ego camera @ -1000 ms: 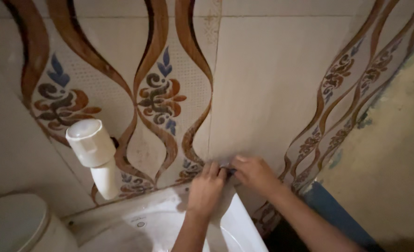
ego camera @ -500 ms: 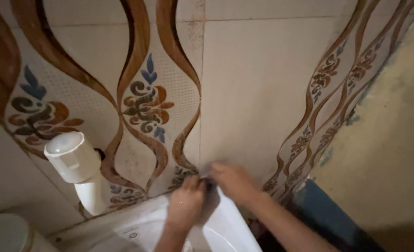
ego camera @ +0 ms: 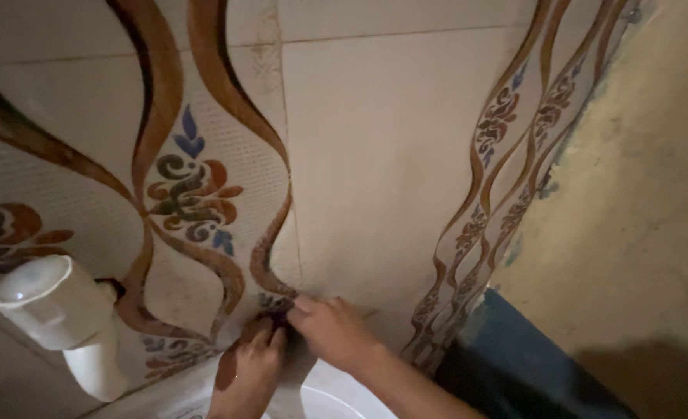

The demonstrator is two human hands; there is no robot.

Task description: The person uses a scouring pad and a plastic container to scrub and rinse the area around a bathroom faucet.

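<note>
Cream tiled wall (ego camera: pixel 375 155) with brown wavy bands and blue-and-orange floral motifs fills most of the view. At its base, where it meets the white sink (ego camera: pixel 336 399), both hands press together against the tile. The left hand (ego camera: pixel 247 368) and right hand (ego camera: pixel 330 330) touch at the fingertips, pinching a small dark object (ego camera: pixel 280 316) too hidden to identify. To the left of the hands, a white plastic pipe fitting (ego camera: pixel 60 314) juts from the wall. To the right, bare yellowish plaster (ego camera: pixel 639 217) adjoins the tiles, with a blue painted strip (ego camera: pixel 530 349) below.
</note>
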